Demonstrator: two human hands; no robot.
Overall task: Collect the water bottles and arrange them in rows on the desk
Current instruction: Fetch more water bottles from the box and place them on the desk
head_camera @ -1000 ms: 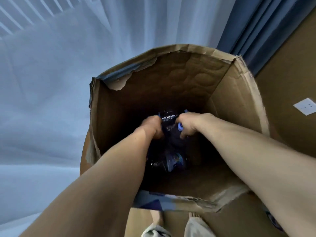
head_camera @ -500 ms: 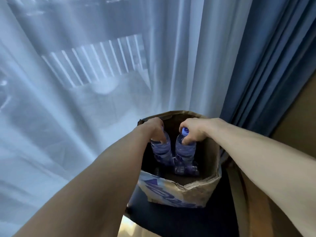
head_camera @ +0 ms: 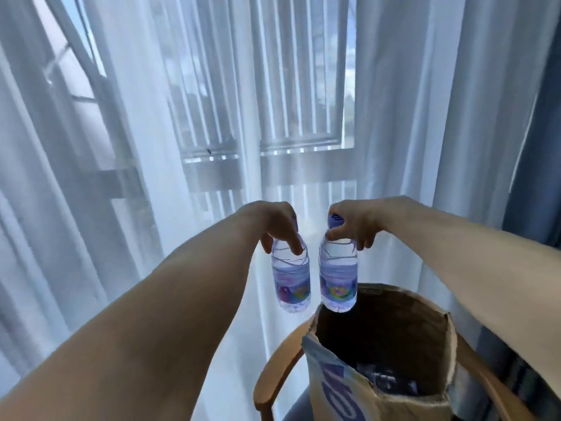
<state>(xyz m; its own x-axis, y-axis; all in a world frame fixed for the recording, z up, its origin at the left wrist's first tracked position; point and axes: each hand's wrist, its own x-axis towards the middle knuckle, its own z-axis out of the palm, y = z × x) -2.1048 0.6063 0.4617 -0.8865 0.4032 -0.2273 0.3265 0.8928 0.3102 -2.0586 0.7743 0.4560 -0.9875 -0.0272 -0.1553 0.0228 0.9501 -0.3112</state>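
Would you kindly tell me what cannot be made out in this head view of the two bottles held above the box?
1. Desk: nowhere in the head view.
2. Cardboard box contents: shadow hides how many bottles remain.
3. Left bottle cap: mostly covered by the left hand gripping it.
4. Right bottle, gripped by the right hand: label blurred, unreadable.
5. Wooden chair: seat hidden by the box, bottom edge cuts it off.

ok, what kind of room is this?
Likely a bedroom or hotel room, at the window: sheer white curtain, blue drape, and a wooden chair bearing a cardboard box.
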